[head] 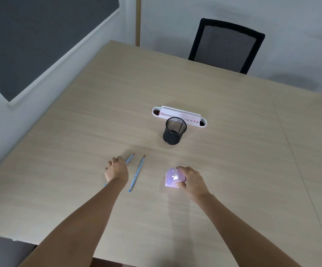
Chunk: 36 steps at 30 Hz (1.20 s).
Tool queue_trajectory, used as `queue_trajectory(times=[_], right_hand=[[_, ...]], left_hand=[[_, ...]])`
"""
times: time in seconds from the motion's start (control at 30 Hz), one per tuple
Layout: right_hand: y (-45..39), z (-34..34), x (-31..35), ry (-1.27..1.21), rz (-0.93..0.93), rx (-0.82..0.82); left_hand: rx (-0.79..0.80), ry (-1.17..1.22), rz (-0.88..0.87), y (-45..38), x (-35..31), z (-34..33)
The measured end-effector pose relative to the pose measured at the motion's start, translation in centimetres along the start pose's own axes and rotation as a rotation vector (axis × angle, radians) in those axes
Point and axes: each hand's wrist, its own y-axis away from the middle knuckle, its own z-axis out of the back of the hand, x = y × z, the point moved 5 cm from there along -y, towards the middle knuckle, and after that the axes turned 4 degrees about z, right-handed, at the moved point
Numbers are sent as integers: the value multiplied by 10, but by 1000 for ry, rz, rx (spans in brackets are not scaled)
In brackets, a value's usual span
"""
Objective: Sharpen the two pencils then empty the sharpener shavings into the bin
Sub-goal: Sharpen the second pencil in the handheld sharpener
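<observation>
Two blue pencils with red tips lie on the wooden table [223, 170]. My left hand [116, 170] rests on the left pencil [129, 158], fingers curled around its middle, so most of it is hidden. The second pencil [137, 173] lies free just to the right of that hand. My right hand [192, 181] grips a pale purple sharpener [172, 178] that sits on the table, thumb and fingers on its sides. A black mesh cup [174, 131], the bin, stands upright farther back.
Behind the mesh cup lies a white and pink desk organiser [179, 116]. A black mesh-back chair [226, 46] stands at the table's far edge. A wall with a dark board [31, 39] is on the left.
</observation>
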Motion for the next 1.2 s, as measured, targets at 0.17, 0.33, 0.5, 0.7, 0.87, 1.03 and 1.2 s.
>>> queue_trajectory(times=[0.17,0.33,0.5,0.7,0.87,1.03,1.2], right_hand=[[1,0,0,-5,3,-11],[1,1,2,4,-4,-14],[1,0,2,-10,-12,-6],[1,-1,0,-8,-19,-2],[1,-1,0,-3,-11,-1],[1,0,-1,4,-8,-6],[0,-1,-1,-10,3,-10]], left_hand=[[112,335,-443,28,-30,10],[275,474,-556,56,-42,-7],[273,500,-529,58,-42,-9],[251,474,-506,58,-39,-4],[252,475,-500,59,-44,1],[282,457,-534,61,-54,6],[310,370,-551,61,-70,5]])
